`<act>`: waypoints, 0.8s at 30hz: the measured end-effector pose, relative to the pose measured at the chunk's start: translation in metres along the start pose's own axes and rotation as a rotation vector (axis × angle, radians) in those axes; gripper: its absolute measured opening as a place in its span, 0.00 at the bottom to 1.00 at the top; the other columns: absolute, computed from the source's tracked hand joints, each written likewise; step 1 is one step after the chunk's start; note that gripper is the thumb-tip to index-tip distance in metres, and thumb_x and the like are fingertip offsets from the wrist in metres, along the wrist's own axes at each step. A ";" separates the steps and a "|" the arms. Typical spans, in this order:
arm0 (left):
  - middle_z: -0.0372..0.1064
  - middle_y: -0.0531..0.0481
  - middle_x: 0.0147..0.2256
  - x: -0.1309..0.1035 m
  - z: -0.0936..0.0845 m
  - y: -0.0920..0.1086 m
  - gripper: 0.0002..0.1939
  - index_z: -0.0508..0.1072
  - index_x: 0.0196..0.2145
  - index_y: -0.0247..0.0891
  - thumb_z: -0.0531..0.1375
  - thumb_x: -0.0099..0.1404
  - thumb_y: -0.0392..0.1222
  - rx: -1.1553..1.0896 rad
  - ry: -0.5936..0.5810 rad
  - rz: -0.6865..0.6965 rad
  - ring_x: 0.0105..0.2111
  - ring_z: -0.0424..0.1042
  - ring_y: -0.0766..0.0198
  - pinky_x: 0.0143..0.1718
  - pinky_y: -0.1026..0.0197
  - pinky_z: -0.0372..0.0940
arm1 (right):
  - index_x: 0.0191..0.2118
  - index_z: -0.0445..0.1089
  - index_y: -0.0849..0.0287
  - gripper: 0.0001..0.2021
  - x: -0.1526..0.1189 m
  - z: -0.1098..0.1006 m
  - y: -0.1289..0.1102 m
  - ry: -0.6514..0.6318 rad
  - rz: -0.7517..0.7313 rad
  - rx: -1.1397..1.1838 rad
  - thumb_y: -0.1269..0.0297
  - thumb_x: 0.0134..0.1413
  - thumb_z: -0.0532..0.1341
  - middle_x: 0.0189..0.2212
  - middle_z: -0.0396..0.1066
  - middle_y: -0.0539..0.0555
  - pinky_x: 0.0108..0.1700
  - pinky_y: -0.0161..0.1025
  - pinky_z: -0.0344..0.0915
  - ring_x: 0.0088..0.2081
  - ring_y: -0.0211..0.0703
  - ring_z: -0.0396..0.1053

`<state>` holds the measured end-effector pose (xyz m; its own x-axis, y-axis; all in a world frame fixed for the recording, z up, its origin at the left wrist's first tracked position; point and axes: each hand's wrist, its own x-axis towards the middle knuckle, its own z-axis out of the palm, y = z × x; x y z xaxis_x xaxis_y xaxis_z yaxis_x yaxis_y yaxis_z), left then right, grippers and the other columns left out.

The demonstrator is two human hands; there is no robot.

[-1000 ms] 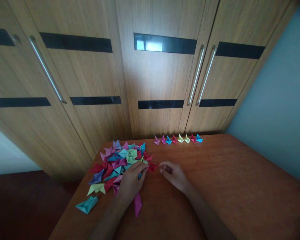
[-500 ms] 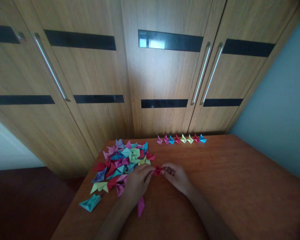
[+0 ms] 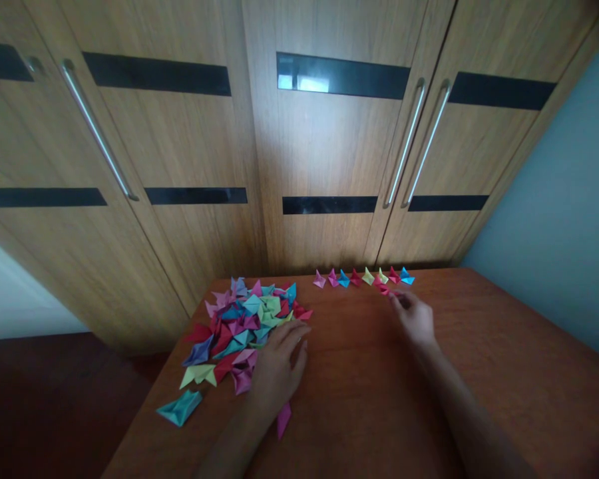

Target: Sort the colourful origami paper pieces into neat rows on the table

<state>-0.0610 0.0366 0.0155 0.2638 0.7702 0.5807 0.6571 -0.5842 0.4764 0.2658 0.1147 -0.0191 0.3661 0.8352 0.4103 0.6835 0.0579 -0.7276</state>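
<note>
A small red origami boat (image 3: 382,288) is pinched in the fingertips of my right hand (image 3: 415,319), just in front of a row of folded paper boats. That row runs along the table's back edge and includes a pink boat (image 3: 319,279), a yellow boat (image 3: 368,277) and a blue boat (image 3: 406,277). My left hand (image 3: 279,359) rests at the right side of a heaped pile of coloured paper boats (image 3: 249,322). Its fingers are apart and hold nothing visible. A magenta folded piece (image 3: 284,420) lies partly hidden beneath the left wrist.
A teal boat (image 3: 180,408) lies apart near the left edge of the brown wooden table (image 3: 359,399). Wooden wardrobe doors (image 3: 324,153) with metal handles stand right behind the table. A pale blue wall (image 3: 554,219) is at the right.
My right hand has moved away to the right and back toward the row, carrying the red boat. My left hand has let go of it and stays beside the pile.
</note>
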 end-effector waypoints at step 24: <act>0.71 0.48 0.42 -0.001 0.000 0.011 0.13 0.72 0.41 0.42 0.53 0.62 0.32 0.049 -0.041 -0.104 0.43 0.70 0.59 0.46 0.55 0.66 | 0.48 0.71 0.57 0.22 0.064 -0.005 0.057 -0.166 0.424 -0.721 0.51 0.55 0.50 0.41 0.71 0.66 0.40 0.50 0.66 0.43 0.61 0.70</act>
<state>-0.0543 0.0298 0.0199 0.2204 0.8362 0.5021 0.7155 -0.4885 0.4994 0.3309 0.1692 -0.0313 0.6233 0.7801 0.0553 0.7650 -0.5935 -0.2502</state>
